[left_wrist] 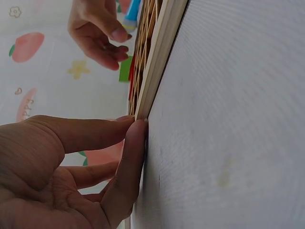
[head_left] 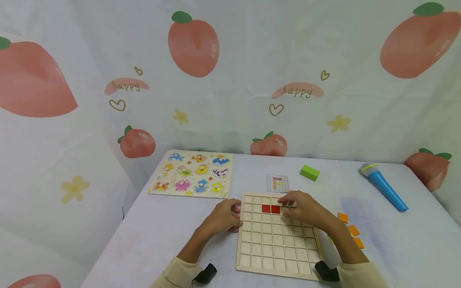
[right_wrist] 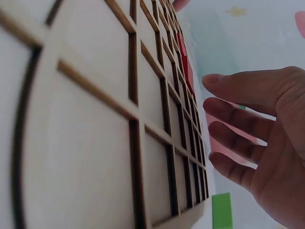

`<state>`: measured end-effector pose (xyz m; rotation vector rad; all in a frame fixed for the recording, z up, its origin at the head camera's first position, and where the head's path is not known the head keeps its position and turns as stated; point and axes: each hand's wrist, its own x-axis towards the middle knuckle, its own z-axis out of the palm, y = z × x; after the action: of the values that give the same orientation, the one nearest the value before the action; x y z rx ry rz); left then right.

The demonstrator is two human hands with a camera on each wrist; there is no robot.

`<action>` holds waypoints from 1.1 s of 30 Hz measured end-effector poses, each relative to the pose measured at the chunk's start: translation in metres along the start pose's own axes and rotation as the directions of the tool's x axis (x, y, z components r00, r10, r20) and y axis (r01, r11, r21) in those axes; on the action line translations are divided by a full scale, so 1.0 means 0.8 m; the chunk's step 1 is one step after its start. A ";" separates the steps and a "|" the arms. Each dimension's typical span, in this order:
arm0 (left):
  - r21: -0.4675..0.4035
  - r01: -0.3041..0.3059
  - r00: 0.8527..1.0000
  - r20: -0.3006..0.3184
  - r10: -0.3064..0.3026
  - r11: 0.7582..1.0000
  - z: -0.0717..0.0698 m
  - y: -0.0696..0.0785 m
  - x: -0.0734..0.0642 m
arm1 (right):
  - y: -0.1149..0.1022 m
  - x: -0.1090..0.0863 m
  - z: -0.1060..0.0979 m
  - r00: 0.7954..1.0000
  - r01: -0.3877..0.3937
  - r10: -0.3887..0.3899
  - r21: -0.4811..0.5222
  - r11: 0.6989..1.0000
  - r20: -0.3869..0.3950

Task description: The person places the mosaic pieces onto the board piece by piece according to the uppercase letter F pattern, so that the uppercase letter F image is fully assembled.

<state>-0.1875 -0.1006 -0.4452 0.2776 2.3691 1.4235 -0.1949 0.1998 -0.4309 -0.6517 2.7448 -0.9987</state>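
A wooden grid board (head_left: 267,240) lies on the table with two red square tiles (head_left: 271,209) side by side in its upper cells. At the board's upper left edge, my left hand (head_left: 224,216) pinches the rim between thumb and finger, as the left wrist view shows at the fingertips (left_wrist: 138,129). My right hand (head_left: 306,210) hovers over the upper right of the board, just right of the red tiles. Its fingers (right_wrist: 238,114) are loosely bent and apart, holding nothing in the right wrist view.
Behind the board lies a small pattern card (head_left: 277,183), with a green block (head_left: 309,173) to its right. A sea-animal puzzle (head_left: 192,174) sits at the back left. Orange tiles (head_left: 354,231) lie beside the right forearm, and a toy microphone (head_left: 385,187) is farther right.
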 end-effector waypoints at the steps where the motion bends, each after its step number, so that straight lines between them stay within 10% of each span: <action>1: -0.001 -0.002 1.000 0.000 0.002 1.000 0.000 0.000 0.000 | 0.001 -0.003 -0.002 1.000 0.004 -0.004 -0.003 1.000 -0.005; 33: -0.012 -0.032 0.999 0.011 0.032 0.999 0.000 -0.007 0.001 | 0.049 -0.073 -0.037 0.972 -0.231 0.228 -0.049 0.972 -0.060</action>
<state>-0.1884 -0.1026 -0.4504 0.3210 2.3564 1.4464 -0.1650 0.2697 -0.4338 -0.3076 2.8211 -0.9026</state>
